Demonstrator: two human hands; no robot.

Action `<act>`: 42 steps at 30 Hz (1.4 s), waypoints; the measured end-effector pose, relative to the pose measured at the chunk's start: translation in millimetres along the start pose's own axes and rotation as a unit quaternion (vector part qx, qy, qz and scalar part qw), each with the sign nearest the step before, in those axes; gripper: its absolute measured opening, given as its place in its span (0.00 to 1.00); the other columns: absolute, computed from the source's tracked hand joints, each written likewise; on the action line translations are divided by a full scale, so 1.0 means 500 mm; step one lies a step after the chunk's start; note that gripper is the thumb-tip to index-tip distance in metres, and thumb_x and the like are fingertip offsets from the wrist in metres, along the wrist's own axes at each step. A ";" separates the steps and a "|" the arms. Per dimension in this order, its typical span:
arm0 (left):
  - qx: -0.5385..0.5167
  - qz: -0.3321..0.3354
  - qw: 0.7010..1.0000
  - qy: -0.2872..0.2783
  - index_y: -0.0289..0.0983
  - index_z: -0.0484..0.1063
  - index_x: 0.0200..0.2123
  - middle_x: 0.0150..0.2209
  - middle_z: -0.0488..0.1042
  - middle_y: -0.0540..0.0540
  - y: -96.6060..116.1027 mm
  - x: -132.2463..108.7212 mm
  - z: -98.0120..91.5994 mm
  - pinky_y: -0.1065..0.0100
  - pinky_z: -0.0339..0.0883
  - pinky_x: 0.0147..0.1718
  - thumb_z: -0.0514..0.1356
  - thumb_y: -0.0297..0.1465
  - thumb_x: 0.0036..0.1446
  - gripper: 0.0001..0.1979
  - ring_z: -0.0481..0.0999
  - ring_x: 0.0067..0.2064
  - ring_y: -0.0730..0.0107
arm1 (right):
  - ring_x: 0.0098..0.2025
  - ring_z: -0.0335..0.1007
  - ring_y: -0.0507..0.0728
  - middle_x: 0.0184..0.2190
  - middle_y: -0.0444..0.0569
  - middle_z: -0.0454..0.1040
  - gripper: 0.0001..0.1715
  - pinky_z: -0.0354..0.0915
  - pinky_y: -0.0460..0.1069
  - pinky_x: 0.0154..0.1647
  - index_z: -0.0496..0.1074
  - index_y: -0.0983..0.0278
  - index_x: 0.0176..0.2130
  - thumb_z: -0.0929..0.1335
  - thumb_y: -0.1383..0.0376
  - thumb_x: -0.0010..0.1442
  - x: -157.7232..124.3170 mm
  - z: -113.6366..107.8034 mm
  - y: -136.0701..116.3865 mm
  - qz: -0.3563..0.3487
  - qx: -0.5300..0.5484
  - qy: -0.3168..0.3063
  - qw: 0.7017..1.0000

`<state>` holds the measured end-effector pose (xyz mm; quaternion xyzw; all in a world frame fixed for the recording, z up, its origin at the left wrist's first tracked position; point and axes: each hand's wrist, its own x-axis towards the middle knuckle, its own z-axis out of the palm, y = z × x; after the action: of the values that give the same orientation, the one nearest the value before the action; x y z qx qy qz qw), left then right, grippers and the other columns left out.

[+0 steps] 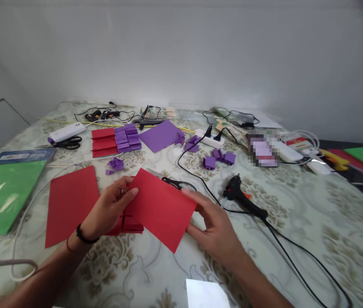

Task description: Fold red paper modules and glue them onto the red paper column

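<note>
A red sheet of paper (pixel 160 209) is held up above the table between both hands. My left hand (pixel 112 205) pinches its left edge, thumb on top. At the opposite edge, my right hand (pixel 213 226) grips the sheet between thumb and fingers. Beneath the left hand lie red folded paper pieces (pixel 132 224), partly hidden. To their left, a larger red sheet (pixel 70 203) lies flat. Black-handled scissors (pixel 178 184) rest just behind the held sheet. A black hot glue gun (pixel 244 199) lies to the right of my right hand.
Red folded strips (pixel 104 143) and purple ones (pixel 127 137) lie further back beside a purple sheet (pixel 160 136). A power strip (pixel 209 139) has plugs in it. Cables cross the table. A green paper pack (pixel 10 192) lies left; a white paper (pixel 207 294) is at the front.
</note>
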<state>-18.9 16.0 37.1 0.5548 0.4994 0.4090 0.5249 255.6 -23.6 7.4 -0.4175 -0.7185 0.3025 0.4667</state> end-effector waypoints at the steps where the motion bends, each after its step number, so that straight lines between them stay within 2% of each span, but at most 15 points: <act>1: 0.007 0.003 1.000 0.000 0.40 0.77 0.46 0.28 0.74 0.50 0.000 -0.001 0.001 0.70 0.65 0.25 0.69 0.46 0.62 0.18 0.75 0.30 0.65 | 0.51 0.79 0.59 0.52 0.50 0.79 0.34 0.77 0.52 0.50 0.76 0.49 0.63 0.72 0.75 0.63 0.005 -0.001 -0.004 -0.024 -0.008 -0.004 1.000; 3: 0.020 0.009 1.000 0.000 0.40 0.77 0.46 0.28 0.74 0.50 0.000 -0.003 0.002 0.70 0.64 0.24 0.68 0.46 0.63 0.17 0.75 0.29 0.65 | 0.45 0.78 0.56 0.45 0.49 0.78 0.27 0.76 0.49 0.42 0.82 0.51 0.54 0.71 0.77 0.62 0.014 -0.003 -0.013 -0.064 -0.018 -0.003 0.998; 5: 0.033 0.011 0.999 0.002 0.40 0.77 0.47 0.28 0.74 0.50 0.000 -0.006 0.003 0.70 0.63 0.23 0.67 0.46 0.63 0.17 0.74 0.29 0.65 | 0.43 0.78 0.55 0.44 0.48 0.77 0.25 0.75 0.47 0.40 0.84 0.53 0.49 0.72 0.78 0.61 0.020 -0.002 -0.018 -0.075 -0.018 -0.004 0.997; 10: 0.058 0.014 0.998 0.005 0.40 0.77 0.47 0.28 0.75 0.50 0.002 -0.008 0.003 0.70 0.62 0.23 0.66 0.45 0.64 0.16 0.73 0.28 0.66 | 0.48 0.79 0.56 0.48 0.49 0.79 0.23 0.77 0.48 0.46 0.85 0.53 0.48 0.72 0.78 0.61 0.023 0.001 -0.018 -0.060 0.006 -0.038 0.997; 15: 0.058 0.026 0.998 0.023 0.39 0.79 0.46 0.28 0.74 0.49 0.000 -0.005 0.003 0.69 0.66 0.26 0.68 0.44 0.62 0.16 0.73 0.30 0.64 | 0.57 0.78 0.60 0.57 0.49 0.77 0.22 0.76 0.52 0.54 0.86 0.50 0.47 0.74 0.75 0.62 0.025 -0.007 -0.016 -0.021 0.041 -0.077 0.996; 19: 0.083 0.053 0.995 0.023 0.39 0.80 0.45 0.28 0.72 0.50 -0.006 -0.003 0.000 0.70 0.63 0.26 0.66 0.42 0.63 0.14 0.70 0.29 0.66 | 0.56 0.78 0.64 0.53 0.51 0.81 0.23 0.75 0.57 0.55 0.84 0.48 0.52 0.77 0.69 0.59 0.019 -0.018 -0.007 0.040 0.042 -0.103 0.993; 22: 0.121 0.076 0.990 0.019 0.39 0.79 0.47 0.27 0.67 0.52 -0.012 -0.004 -0.002 0.71 0.60 0.27 0.64 0.41 0.66 0.13 0.66 0.29 0.69 | 0.61 0.74 0.68 0.49 0.51 0.83 0.25 0.72 0.61 0.60 0.83 0.49 0.52 0.80 0.67 0.56 0.016 -0.021 -0.003 0.066 0.024 -0.101 0.992; 24: 0.135 0.078 0.988 0.020 0.39 0.78 0.47 0.27 0.65 0.53 -0.017 -0.005 -0.002 0.71 0.59 0.27 0.63 0.41 0.67 0.13 0.64 0.29 0.70 | 0.57 0.76 0.66 0.47 0.51 0.83 0.20 0.73 0.58 0.57 0.84 0.51 0.49 0.79 0.67 0.57 0.019 -0.021 -0.005 0.060 0.037 -0.099 0.993; 26: 0.135 0.070 0.988 0.020 0.38 0.77 0.47 0.27 0.64 0.53 -0.020 -0.006 -0.003 0.71 0.58 0.26 0.63 0.42 0.67 0.14 0.64 0.29 0.70 | 0.49 0.79 0.61 0.45 0.50 0.81 0.15 0.75 0.53 0.49 0.84 0.53 0.46 0.78 0.69 0.59 0.025 -0.019 -0.010 0.045 0.062 -0.100 0.992; 28: 0.125 0.068 0.990 0.020 0.38 0.77 0.48 0.28 0.65 0.53 -0.022 -0.007 -0.003 0.71 0.57 0.26 0.63 0.42 0.67 0.15 0.64 0.29 0.70 | 0.45 0.79 0.58 0.45 0.49 0.80 0.14 0.75 0.50 0.47 0.84 0.54 0.45 0.77 0.70 0.60 0.031 -0.017 -0.015 0.025 0.080 -0.105 0.991; 36: 0.059 0.046 0.997 0.005 0.37 0.77 0.43 0.27 0.68 0.51 -0.003 -0.005 0.001 0.71 0.61 0.26 0.64 0.45 0.65 0.16 0.66 0.28 0.70 | 0.47 0.80 0.59 0.46 0.49 0.81 0.11 0.75 0.53 0.50 0.85 0.53 0.45 0.77 0.68 0.63 0.034 -0.015 -0.027 0.017 0.079 -0.124 0.989; 42: 0.065 0.062 0.996 -0.015 0.40 0.78 0.44 0.28 0.71 0.51 0.014 -0.042 0.017 0.70 0.62 0.26 0.63 0.42 0.68 0.12 0.67 0.28 0.69 | 0.46 0.81 0.59 0.47 0.51 0.81 0.06 0.77 0.52 0.45 0.86 0.54 0.43 0.77 0.64 0.65 0.030 -0.017 -0.035 -0.006 0.083 -0.109 0.991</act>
<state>-13.3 -5.5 44.6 0.6236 0.4820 0.3988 0.4688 254.7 -18.4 31.6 -0.3377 -0.7397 0.4024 0.4206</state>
